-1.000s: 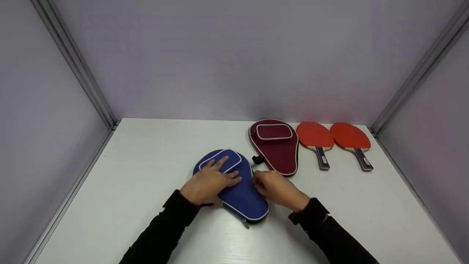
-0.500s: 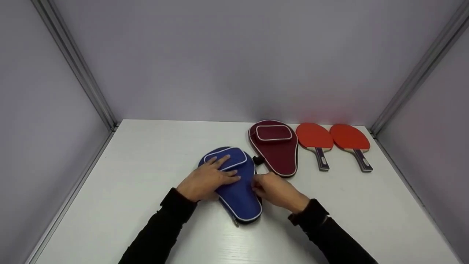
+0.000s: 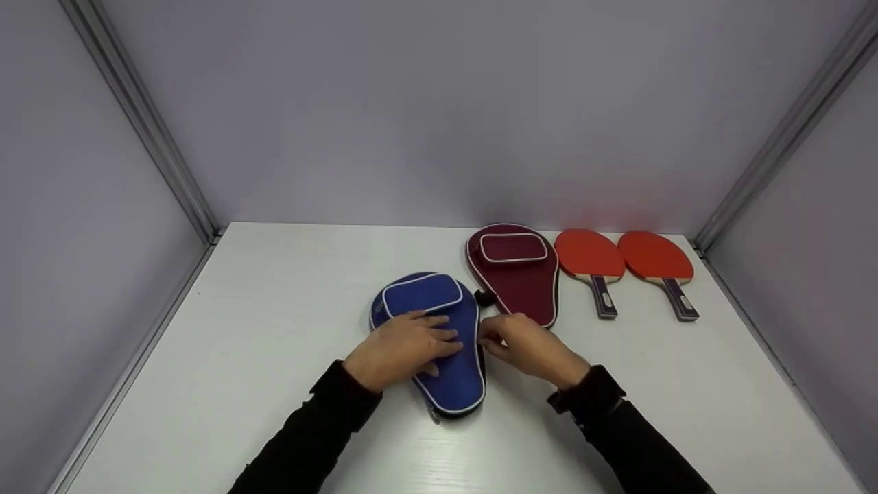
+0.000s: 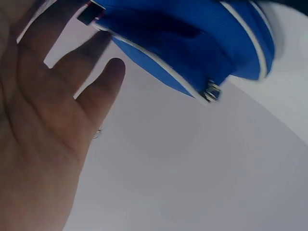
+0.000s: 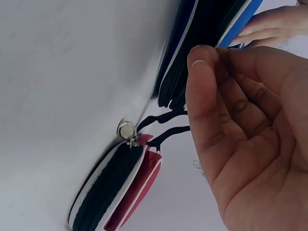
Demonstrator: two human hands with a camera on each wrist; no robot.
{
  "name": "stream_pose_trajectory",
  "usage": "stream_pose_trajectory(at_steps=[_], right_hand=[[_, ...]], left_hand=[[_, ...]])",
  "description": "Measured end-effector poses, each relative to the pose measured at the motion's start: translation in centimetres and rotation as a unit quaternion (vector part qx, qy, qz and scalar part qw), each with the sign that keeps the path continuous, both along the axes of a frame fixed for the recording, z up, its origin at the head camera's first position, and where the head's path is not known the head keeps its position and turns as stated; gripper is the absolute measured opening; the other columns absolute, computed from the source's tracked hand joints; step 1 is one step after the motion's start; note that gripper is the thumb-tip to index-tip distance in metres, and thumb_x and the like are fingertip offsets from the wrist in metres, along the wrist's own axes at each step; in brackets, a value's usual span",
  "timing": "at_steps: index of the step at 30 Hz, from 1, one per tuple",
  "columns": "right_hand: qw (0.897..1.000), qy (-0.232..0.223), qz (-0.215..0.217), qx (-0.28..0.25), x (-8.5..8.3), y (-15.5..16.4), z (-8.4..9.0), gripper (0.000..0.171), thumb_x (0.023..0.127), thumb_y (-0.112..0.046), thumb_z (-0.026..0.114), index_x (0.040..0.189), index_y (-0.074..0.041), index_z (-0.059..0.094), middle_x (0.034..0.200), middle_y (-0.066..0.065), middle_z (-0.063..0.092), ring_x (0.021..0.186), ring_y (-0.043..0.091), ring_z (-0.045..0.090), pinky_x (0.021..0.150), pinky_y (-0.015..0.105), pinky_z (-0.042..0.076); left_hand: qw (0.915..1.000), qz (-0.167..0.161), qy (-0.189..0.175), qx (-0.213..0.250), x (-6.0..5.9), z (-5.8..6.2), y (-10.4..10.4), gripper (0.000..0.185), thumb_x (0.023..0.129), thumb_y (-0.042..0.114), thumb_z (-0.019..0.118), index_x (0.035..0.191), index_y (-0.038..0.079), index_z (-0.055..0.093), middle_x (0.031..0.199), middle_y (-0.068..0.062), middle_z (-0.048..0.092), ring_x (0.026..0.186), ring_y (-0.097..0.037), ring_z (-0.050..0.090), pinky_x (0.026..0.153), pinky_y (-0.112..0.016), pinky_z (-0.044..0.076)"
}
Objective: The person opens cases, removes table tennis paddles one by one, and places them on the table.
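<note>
A blue table tennis paddle case [image 3: 456, 384] with white piping lies on the white table, narrow end toward me. My left hand [image 3: 405, 346] rests on its front just below the pocket, fingers spread. In the left wrist view, the blue pocket [image 4: 168, 53] shows its own small zipper pull [image 4: 211, 91]. At the case's right edge, my right hand [image 3: 525, 346] pinches thumb against forefinger along the zipper. The right wrist view shows dark zipper tape [image 5: 175, 77] right at those fingertips; what sits between them is hidden. Another zipper pull [image 3: 435, 415] hangs at the narrow end.
Behind my right hand lies a maroon paddle case [image 3: 521, 281], its dark strap [image 3: 484, 298] reaching toward the blue one. Two red paddles, a nearer-left paddle [image 3: 590, 254] and a rightmost paddle [image 3: 655, 255], lie farther right. Grey panels [image 3: 439, 123] enclose the table.
The blue case has turned slightly, its narrow end swinging left. My left hand has slid off the pocket toward me. My right hand stays at the right edge, a little higher than half a second ago.
</note>
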State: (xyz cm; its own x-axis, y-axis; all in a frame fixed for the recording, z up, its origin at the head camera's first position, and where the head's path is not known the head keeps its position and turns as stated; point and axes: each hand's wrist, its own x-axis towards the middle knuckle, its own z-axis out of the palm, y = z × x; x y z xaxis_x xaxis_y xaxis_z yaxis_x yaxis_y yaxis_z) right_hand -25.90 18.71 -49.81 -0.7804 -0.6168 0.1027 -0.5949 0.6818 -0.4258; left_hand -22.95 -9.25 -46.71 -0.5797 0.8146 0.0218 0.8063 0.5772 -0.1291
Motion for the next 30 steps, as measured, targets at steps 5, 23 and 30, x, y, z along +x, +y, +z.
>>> stream_pose_trajectory(at_steps=[5, 23, 30], right_hand=[[1.000, 0.011, -0.011, -0.004, -0.3, 0.6, 0.1, 0.008, 0.108, -0.005, 0.080, 0.110, -0.009, 0.086, 0.097, 0.001, 0.082, 0.090, 0.011, 0.074, 0.084, 0.035, 0.066], [0.999, 0.013, -0.035, 0.002, -0.6, 0.9, 0.4, 0.008, 0.111, -0.008, 0.079, 0.114, -0.007, 0.086, 0.098, 0.001, 0.082, 0.092, 0.013, 0.074, 0.088, 0.040, 0.067], [0.999, 0.008, -0.036, 0.001, -0.6, 0.9, 0.5, 0.009, 0.110, -0.006, 0.079, 0.114, -0.007, 0.086, 0.100, 0.001, 0.083, 0.092, 0.012, 0.074, 0.087, 0.038, 0.068]], left_hand=[[0.9989, -0.030, 0.017, -0.031, 0.7, -0.3, 1.7, 0.072, 0.092, 0.041, 0.094, 0.160, 0.030, 0.074, 0.166, 0.007, 0.073, 0.160, -0.017, 0.066, 0.133, -0.042, 0.056], [0.9980, -0.047, 0.002, -0.041, 1.6, -0.6, 2.7, 0.071, 0.093, 0.028, 0.099, 0.159, 0.036, 0.073, 0.172, 0.013, 0.067, 0.168, -0.015, 0.057, 0.137, -0.043, 0.052], [0.9983, -0.056, -0.003, -0.016, 1.4, -0.7, 2.6, 0.060, 0.089, 0.021, 0.101, 0.143, 0.031, 0.077, 0.163, 0.014, 0.075, 0.168, -0.015, 0.057, 0.136, -0.042, 0.053]])
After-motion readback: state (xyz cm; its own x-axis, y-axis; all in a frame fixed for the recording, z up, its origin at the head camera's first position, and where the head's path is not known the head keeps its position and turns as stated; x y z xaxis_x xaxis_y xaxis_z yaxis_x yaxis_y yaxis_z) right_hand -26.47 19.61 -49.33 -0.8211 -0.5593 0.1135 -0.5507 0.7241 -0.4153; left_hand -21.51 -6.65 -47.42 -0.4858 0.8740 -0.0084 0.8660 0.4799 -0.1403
